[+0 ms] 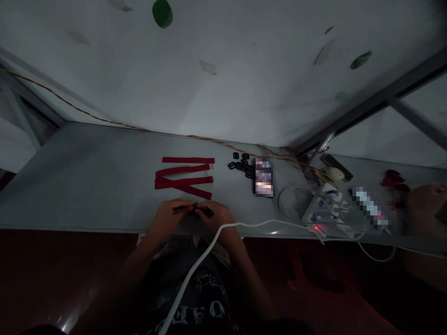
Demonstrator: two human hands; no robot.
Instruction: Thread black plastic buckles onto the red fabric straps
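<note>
At the table's front edge, my left hand (172, 215) and my right hand (217, 217) meet, the fingertips of both pinched together. Between them is a small dark piece (195, 206), mostly covered by the fingers; its kind cannot be made out. Just beyond my hands lie several flat red fabric strips (188, 160), some crossing or folded over each other. To their right is a loose cluster of small black strap buckles (240, 164), beside a phone (264, 177) with its screen lit.
A white cable (258, 224) runs from the white power strip (324, 211) past my right wrist toward me. Thin wires (223, 145) follow the back of the grey table (87, 186). Another person's hand (426, 204) is at far right, near a second phone (370, 207).
</note>
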